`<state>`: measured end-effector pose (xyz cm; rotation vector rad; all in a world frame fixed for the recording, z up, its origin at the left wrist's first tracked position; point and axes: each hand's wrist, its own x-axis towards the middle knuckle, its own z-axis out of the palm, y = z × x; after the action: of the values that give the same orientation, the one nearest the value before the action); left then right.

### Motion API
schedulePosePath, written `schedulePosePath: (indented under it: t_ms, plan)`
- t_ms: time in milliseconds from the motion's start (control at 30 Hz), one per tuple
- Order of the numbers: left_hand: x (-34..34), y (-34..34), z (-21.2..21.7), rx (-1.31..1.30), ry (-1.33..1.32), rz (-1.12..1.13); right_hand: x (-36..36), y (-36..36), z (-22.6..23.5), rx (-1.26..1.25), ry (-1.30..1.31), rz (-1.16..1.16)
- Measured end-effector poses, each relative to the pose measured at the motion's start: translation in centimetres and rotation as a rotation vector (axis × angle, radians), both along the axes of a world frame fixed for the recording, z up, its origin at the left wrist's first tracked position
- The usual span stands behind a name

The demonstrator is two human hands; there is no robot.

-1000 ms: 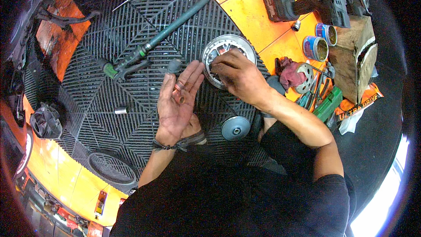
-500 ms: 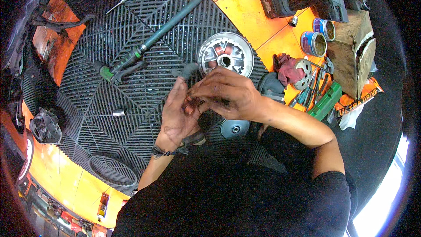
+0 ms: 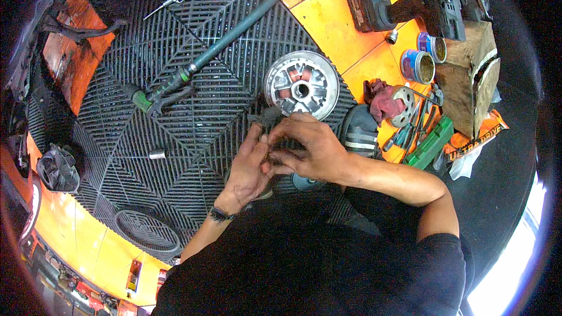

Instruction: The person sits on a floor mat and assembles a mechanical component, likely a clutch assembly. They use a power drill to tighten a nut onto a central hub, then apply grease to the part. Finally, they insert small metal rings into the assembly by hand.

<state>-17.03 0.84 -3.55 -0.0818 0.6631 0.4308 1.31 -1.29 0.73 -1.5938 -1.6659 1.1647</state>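
My left hand (image 3: 248,169) is raised over the floor mat, palm turned inward, with a dark grey cloth (image 3: 268,117) at its fingertips. Against it, my right hand (image 3: 307,145) has bent fingers closed near the left palm. A small reddish spot shows between the two hands, too blurred to name. Just beyond them a round silver variator pulley (image 3: 317,104) lies on the mat, its hub facing up and reddish-brown rollers sitting in some of its slots. A grey-blue disc (image 3: 305,182) is partly hidden beneath my right hand.
A green air hose (image 3: 219,47) crosses the black mat (image 3: 158,90); a small metal sleeve (image 3: 157,154) lies left. On the orange tiles at right are a cordless impact wrench (image 3: 410,9), two tins (image 3: 417,67), a red rag (image 3: 383,100), hand tools and a wooden block (image 3: 465,76).
Both hands have moved slightly nearer to me and to the right, the dark cloth travelling with the left one. More of the pulley shows, and less of the grey-blue disc.
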Motion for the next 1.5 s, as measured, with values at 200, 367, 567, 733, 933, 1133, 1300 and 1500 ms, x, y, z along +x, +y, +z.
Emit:
schedulePosePath:
  t_ms: [200, 367, 567, 733, 933, 1133, 1300, 1500]
  plan:
    - [0.6, 1.1, 0.3, 0.035, 0.283, -0.156, 3.9, 2.1, -0.8, 0.323, -0.319, 0.122]
    - [0.1, 1.2, -0.7, 0.106, 0.305, -0.098, 5.4, 2.9, -1.1, 0.361, -0.518, 0.353]
    - [0.2, 1.5, -0.9, 0.123, 0.23, 0.009, 5.5, 4.0, 0.0, 0.361, -0.567, 0.409]
    - [0.3, 1.5, -0.6, 0.177, 0.174, 0.026, 6.2, 4.7, 0.1, 0.301, -0.531, 0.474]
    - [0.8, 1.8, 0.1, 0.223, 0.222, -0.04, 6.0, 5.1, -0.6, 0.287, -0.472, 0.512]
    - [0.4, 1.6, -0.3, 0.231, 0.229, -0.042, 6.4, 5.1, -0.7, 0.32, -0.457, 0.499]
    - [0.6, 1.5, 0.5, 0.221, 0.264, -0.052, 6.7, 5.3, -0.6, 0.315, -0.491, 0.522]
    - [0.6, 1.9, 1.4, 0.272, 0.345, -0.144, 6.1, 5.0, -0.4, 0.443, -0.477, 0.434]
